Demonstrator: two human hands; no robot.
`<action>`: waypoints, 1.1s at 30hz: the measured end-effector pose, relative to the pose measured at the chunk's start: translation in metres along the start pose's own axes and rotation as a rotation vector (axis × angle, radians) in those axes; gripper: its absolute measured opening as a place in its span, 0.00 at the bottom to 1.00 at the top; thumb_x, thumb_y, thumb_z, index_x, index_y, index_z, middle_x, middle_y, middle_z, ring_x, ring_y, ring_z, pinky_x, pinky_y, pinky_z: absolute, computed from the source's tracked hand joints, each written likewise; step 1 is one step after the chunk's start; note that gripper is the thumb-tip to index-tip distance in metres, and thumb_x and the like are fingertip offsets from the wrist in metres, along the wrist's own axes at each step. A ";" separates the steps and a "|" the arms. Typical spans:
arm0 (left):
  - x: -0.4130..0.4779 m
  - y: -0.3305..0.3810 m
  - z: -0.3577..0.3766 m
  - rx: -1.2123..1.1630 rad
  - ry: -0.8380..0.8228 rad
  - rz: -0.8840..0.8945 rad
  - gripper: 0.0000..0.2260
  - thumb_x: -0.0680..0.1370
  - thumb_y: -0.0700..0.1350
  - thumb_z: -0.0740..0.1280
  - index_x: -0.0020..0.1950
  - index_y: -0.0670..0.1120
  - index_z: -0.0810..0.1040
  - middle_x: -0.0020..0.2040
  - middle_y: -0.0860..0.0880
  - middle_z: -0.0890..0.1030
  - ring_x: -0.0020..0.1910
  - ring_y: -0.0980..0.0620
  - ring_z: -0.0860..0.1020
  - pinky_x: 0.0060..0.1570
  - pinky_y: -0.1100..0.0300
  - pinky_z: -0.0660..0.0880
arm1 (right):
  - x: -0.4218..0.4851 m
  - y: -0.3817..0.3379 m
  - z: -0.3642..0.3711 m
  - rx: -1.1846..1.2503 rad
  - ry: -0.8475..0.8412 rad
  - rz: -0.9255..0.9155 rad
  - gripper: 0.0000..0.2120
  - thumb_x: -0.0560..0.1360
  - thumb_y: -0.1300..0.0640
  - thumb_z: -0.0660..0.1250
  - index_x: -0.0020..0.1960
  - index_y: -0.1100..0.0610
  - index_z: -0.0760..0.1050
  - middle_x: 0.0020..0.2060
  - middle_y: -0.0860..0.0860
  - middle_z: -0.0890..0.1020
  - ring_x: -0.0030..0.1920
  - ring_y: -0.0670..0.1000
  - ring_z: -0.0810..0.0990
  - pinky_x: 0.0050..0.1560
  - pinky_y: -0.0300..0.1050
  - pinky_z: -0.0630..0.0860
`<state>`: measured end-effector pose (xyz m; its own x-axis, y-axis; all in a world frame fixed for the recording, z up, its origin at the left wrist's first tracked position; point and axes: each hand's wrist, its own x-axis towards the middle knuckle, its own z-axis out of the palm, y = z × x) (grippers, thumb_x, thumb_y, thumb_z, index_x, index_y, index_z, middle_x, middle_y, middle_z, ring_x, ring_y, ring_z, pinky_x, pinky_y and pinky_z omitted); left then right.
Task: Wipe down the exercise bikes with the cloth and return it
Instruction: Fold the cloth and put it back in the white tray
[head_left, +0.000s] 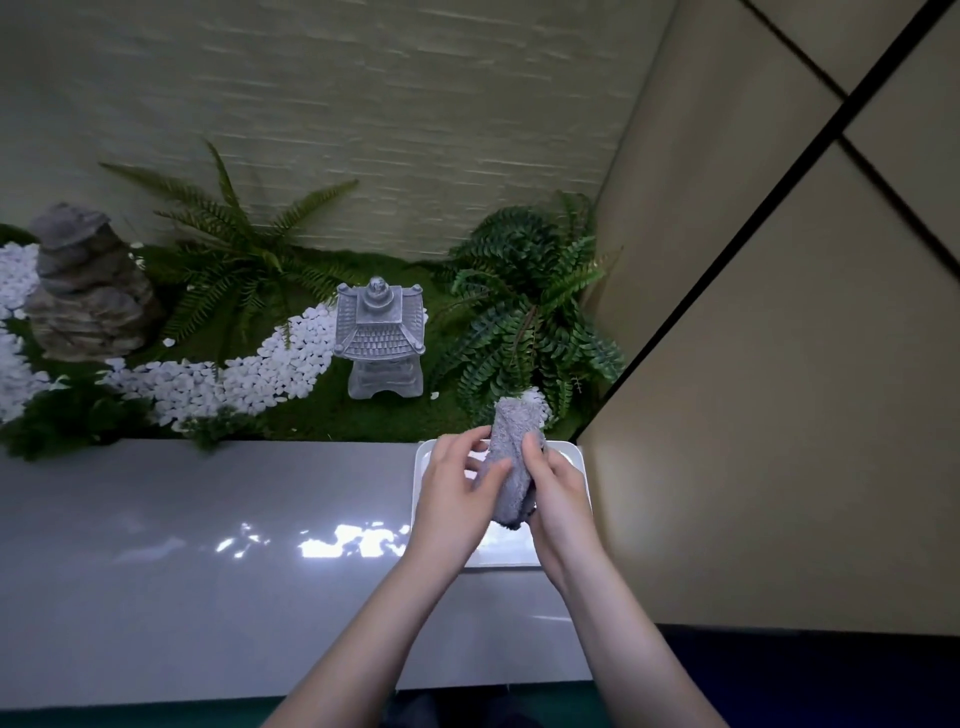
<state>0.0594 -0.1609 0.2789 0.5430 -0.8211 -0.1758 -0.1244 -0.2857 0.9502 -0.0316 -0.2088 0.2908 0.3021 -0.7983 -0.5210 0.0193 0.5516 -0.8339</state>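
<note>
The rolled grey cloth (511, 462) is gripped by the left hand (452, 488) at its 9 o'clock side and the right hand (558, 488) at 3 o'clock, just above the white tray (579, 457) on the bench (208, 519), and no bikes are seen, so the wiping cannot be judged.

cloth (511, 457) over tray (506, 556) on ledge (208, 519)

Dim, motion-blurred; glare patch on glossy ledge (353, 540)
</note>
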 end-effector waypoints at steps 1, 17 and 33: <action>-0.002 0.001 0.002 -0.006 -0.039 0.025 0.16 0.77 0.44 0.68 0.65 0.50 0.74 0.54 0.56 0.72 0.51 0.65 0.74 0.45 0.74 0.71 | 0.000 -0.001 0.000 0.010 0.000 -0.005 0.21 0.79 0.45 0.60 0.58 0.62 0.77 0.49 0.61 0.83 0.46 0.62 0.83 0.37 0.45 0.73; -0.012 -0.005 -0.004 -0.113 -0.371 0.113 0.22 0.77 0.41 0.67 0.64 0.64 0.72 0.61 0.64 0.78 0.62 0.64 0.75 0.59 0.70 0.71 | -0.006 -0.004 -0.029 0.021 -0.159 -0.106 0.10 0.78 0.58 0.66 0.56 0.62 0.79 0.44 0.54 0.85 0.45 0.52 0.84 0.37 0.43 0.79; -0.013 -0.019 -0.003 -1.247 -0.232 -0.487 0.15 0.73 0.40 0.61 0.57 0.37 0.77 0.59 0.38 0.80 0.56 0.43 0.80 0.56 0.50 0.75 | 0.002 0.001 -0.044 0.146 0.010 -0.136 0.12 0.81 0.62 0.58 0.45 0.56 0.79 0.38 0.48 0.85 0.41 0.44 0.83 0.38 0.37 0.78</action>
<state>0.0572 -0.1427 0.2636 0.1495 -0.8651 -0.4787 0.9332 -0.0366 0.3574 -0.0729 -0.2211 0.2808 0.2778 -0.8700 -0.4074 0.1980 0.4669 -0.8619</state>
